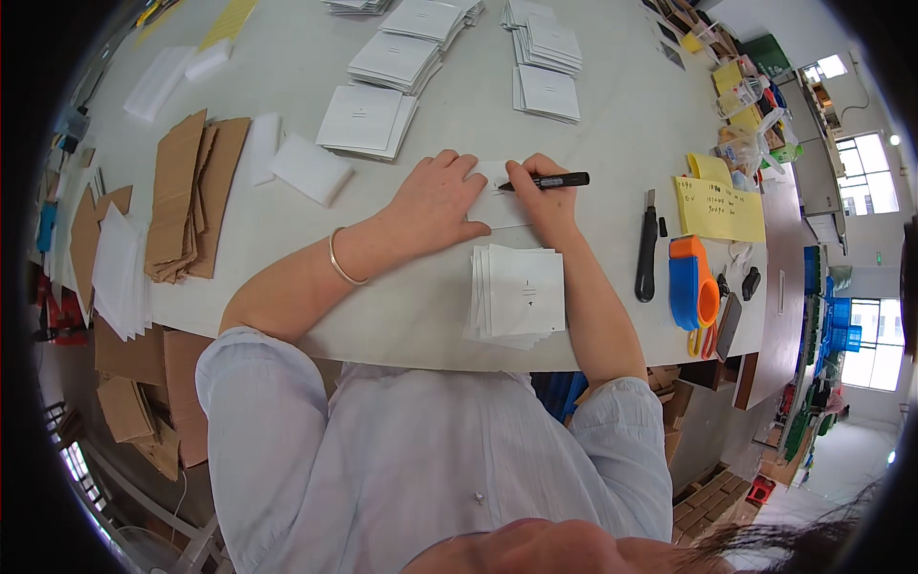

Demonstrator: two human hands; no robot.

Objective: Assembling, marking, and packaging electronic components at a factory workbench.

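Observation:
My right hand grips a black marker pen, its tip down at a small white card on the table. Flat on the card's left side rests my left hand, fingers stretched out, with a bangle on the wrist. My hands cover much of the card, and what is written there is too small to make out. Nearer to me, between my forearms, lies a fanned stack of printed white cards. Beyond my hands, more stacks of white cards stand in two rows, a left row and a right row.
On the right lie a black utility knife, a blue and orange tape dispenser and a yellow note sheet with handwriting. Brown cardboard pieces and white foam pieces occupy the left. The table's near edge runs against my body.

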